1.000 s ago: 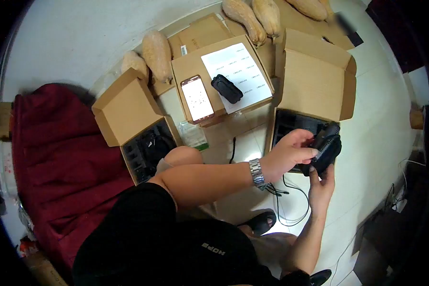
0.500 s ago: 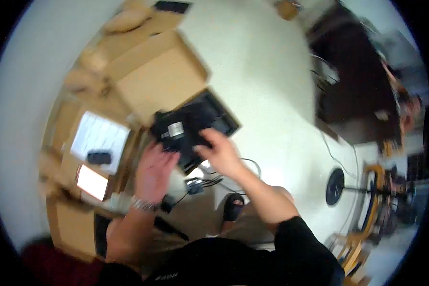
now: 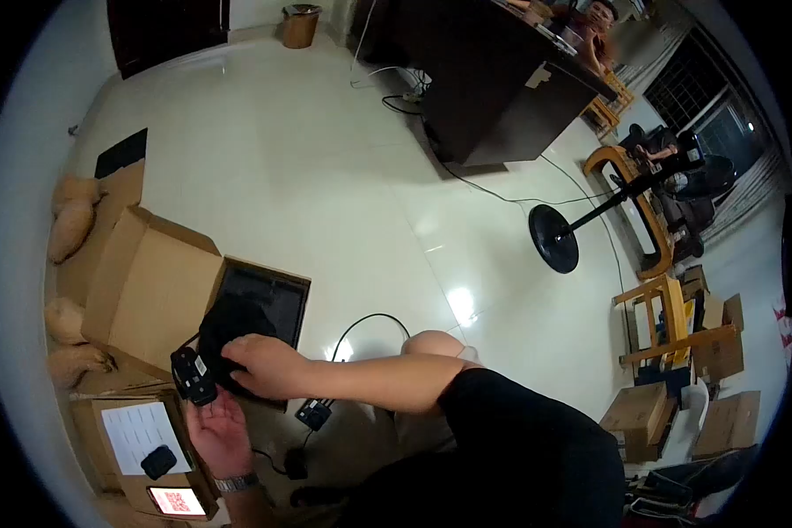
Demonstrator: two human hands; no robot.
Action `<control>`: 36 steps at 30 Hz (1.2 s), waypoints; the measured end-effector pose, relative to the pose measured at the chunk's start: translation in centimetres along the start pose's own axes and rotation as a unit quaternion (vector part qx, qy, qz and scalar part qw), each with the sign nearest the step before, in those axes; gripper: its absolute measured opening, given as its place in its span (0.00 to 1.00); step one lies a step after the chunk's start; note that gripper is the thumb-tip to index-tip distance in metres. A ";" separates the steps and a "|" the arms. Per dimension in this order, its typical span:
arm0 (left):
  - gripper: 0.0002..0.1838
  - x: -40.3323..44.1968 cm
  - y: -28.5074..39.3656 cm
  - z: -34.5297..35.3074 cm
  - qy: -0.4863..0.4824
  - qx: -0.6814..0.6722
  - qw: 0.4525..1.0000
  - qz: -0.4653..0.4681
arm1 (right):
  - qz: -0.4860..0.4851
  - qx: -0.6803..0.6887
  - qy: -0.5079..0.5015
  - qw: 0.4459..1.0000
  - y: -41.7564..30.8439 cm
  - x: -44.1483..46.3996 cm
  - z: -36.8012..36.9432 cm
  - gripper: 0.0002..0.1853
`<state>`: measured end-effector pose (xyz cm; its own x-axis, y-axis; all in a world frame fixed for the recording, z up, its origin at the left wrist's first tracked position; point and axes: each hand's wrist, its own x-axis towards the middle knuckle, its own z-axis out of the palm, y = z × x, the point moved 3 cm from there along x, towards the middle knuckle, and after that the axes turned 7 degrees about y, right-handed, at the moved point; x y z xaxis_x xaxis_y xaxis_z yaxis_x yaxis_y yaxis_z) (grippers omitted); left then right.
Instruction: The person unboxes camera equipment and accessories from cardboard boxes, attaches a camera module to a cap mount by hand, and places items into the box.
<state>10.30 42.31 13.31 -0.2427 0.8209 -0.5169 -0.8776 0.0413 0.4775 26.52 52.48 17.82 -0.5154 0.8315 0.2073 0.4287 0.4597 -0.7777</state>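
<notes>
My left hand, with a metal watch at the wrist, is palm up. Its fingers support a small black boxy device with a pale label. A soft black bundle, perhaps fabric, lies against that device, over an open cardboard box. My right hand grips the bundle's near side with its fingers curled in; the exact hold is partly hidden. Inside the open cardboard box a black lining shows, and its lid is folded back to the left.
Left of me, a cardboard box carries a printed sheet, a black object and a lit phone. A power strip with cables lies on the floor. A fan stand, dark desk and person are farther off.
The view has swung, so the box appears lower and farther left. The boxy device now rests at my left fingers, and my right hand has closed on the black bundle.
</notes>
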 end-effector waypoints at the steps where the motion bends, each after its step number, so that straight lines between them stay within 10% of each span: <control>1: 0.18 -0.1 -0.1 0.3 -0.010 -0.001 1.000 -0.016 | -0.004 -0.004 -0.004 1.000 0.1 0.0 0.0 0.20; 36: 0.26 1.0 -0.8 0.1 0.001 0.014 1.000 -0.008 | -0.018 -0.042 -0.084 0.995 0.1 -1.1 1.3 0.34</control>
<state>10.77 43.16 12.46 -0.2302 0.8184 -0.5266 -0.8692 0.0704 0.4894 26.14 51.21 16.74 -0.6445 0.7540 0.1267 0.4654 0.5183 -0.7174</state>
